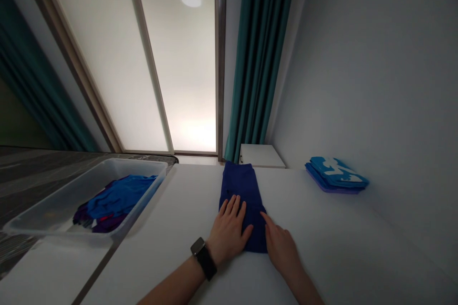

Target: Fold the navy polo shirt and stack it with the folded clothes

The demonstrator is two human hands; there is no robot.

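A dark blue garment (239, 181), folded into a long narrow strip, lies on the white table in front of me. Its exact kind does not show. My left hand (229, 228) rests flat on the near half of it, fingers spread, with a black watch on that wrist. At the strip's right edge, my right hand (282, 248) touches the cloth with an outstretched index finger. The other fingers of that hand are curled in beside the cloth, and its thumb is mostly hidden.
A translucent plastic bin (43, 200) with crumpled blue and purple clothes (119, 195) stands at the left. On the right, near the wall, sits a stack of folded clothes (336, 174). Beyond the white table (171, 209) are a small white cabinet (261, 155) and teal curtains (261, 57).
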